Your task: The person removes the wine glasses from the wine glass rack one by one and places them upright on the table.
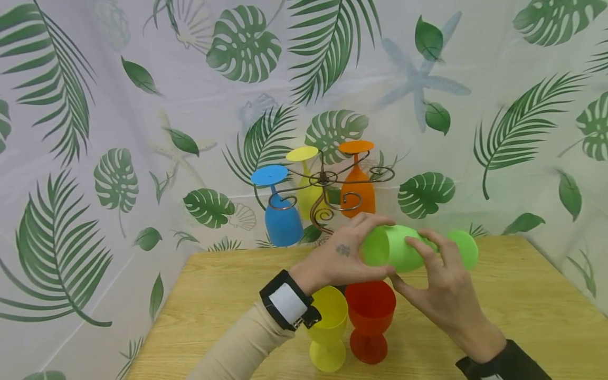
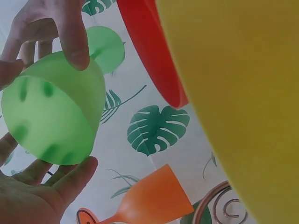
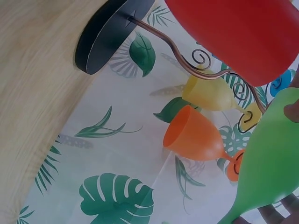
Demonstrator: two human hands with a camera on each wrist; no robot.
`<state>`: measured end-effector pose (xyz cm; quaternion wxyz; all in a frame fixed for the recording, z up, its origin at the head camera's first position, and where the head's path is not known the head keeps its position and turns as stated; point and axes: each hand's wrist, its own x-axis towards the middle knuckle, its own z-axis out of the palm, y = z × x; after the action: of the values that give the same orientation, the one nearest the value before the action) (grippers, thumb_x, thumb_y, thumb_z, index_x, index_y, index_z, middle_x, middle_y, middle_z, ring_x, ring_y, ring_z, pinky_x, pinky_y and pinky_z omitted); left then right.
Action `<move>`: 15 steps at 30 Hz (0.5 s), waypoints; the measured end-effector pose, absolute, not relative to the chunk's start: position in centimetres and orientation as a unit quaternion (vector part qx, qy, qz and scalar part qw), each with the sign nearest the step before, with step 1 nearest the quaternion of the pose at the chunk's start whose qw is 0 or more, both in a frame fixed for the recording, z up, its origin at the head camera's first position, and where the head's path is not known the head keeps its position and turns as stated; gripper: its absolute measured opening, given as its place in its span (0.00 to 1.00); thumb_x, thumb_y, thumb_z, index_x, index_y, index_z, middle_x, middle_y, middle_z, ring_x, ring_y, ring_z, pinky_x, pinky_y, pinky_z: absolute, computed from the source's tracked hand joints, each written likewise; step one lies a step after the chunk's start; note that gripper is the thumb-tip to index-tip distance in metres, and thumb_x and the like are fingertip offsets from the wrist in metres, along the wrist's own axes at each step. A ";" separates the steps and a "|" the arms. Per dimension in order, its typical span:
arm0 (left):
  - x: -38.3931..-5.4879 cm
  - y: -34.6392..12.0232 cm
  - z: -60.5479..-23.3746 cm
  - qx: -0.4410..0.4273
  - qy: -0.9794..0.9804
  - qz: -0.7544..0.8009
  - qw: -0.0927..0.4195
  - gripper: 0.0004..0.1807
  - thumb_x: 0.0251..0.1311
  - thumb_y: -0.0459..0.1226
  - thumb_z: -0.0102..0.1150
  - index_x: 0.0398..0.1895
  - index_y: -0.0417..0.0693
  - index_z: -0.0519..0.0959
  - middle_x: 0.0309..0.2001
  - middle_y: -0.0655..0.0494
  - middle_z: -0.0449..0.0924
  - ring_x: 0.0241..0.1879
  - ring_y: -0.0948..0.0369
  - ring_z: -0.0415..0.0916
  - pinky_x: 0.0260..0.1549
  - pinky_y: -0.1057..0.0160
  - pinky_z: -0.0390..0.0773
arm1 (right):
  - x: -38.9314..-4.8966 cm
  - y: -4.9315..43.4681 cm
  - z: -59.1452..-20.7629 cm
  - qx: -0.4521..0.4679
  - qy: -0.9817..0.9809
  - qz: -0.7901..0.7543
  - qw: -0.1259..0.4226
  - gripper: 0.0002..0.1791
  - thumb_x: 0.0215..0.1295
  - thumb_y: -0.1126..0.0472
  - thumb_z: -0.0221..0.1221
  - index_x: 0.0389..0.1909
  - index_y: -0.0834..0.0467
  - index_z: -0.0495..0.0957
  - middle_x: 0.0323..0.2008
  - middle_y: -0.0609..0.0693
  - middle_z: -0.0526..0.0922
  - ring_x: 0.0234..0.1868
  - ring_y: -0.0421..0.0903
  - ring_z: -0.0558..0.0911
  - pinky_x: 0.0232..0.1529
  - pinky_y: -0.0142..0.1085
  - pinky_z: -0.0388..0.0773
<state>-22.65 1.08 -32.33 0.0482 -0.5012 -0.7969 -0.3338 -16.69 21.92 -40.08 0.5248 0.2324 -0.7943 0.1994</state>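
Observation:
A light green plastic goblet (image 1: 399,248) lies sideways in the air between both hands, its mouth facing left and its round foot to the right. My left hand (image 1: 342,253) grips the bowl near the rim. From the other side, my right hand (image 1: 446,285) holds the bowl toward the stem with thumb and fingers. In the left wrist view the green goblet's (image 2: 51,116) open mouth shows, with finger shadows through its wall. Below the hands, a yellow goblet (image 1: 328,332) and a red goblet (image 1: 372,311) stand upright on the table, side by side.
Behind the hands is a bronze wire rack (image 1: 324,178) with curled arms and a black base (image 3: 100,42). Blue (image 1: 283,224), yellow (image 1: 306,195) and orange (image 1: 358,190) goblets hang upside down from it. The wooden table (image 1: 214,306) meets a leaf-print cloth behind.

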 end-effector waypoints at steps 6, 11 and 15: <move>-22.4 1.3 -31.8 -0.501 -0.807 -0.308 0.053 0.50 0.53 0.44 0.77 0.76 0.49 0.59 0.64 0.47 0.71 0.53 0.58 0.74 0.43 0.75 0.79 | -16.4 22.2 -40.0 0.231 -0.784 0.241 0.523 0.41 0.67 0.32 0.56 0.55 0.69 0.75 0.53 0.71 0.76 0.53 0.64 0.76 0.64 0.14 0.60; -22.4 1.3 -31.8 -0.519 -0.792 -0.319 0.046 0.54 0.52 0.41 0.78 0.77 0.44 0.55 0.65 0.46 0.71 0.55 0.57 0.76 0.48 0.75 0.79 | -16.0 22.4 -40.4 0.213 -0.784 0.275 0.514 0.45 0.63 0.31 0.58 0.57 0.71 0.74 0.53 0.68 0.77 0.51 0.57 0.77 0.59 0.16 0.67; -22.5 1.4 -32.1 -0.537 -0.776 -0.328 0.038 0.52 0.52 0.39 0.79 0.76 0.41 0.56 0.64 0.48 0.74 0.56 0.58 0.77 0.52 0.74 0.78 | -15.2 22.5 -40.8 0.180 -0.802 0.320 0.471 0.44 0.56 0.38 0.70 0.59 0.70 0.73 0.52 0.63 0.78 0.51 0.42 0.76 0.50 0.12 0.69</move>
<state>-22.54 1.40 -32.14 0.0383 -0.5374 -0.7761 -0.3276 -15.25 22.47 -40.78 0.4711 0.1804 -0.8020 0.3199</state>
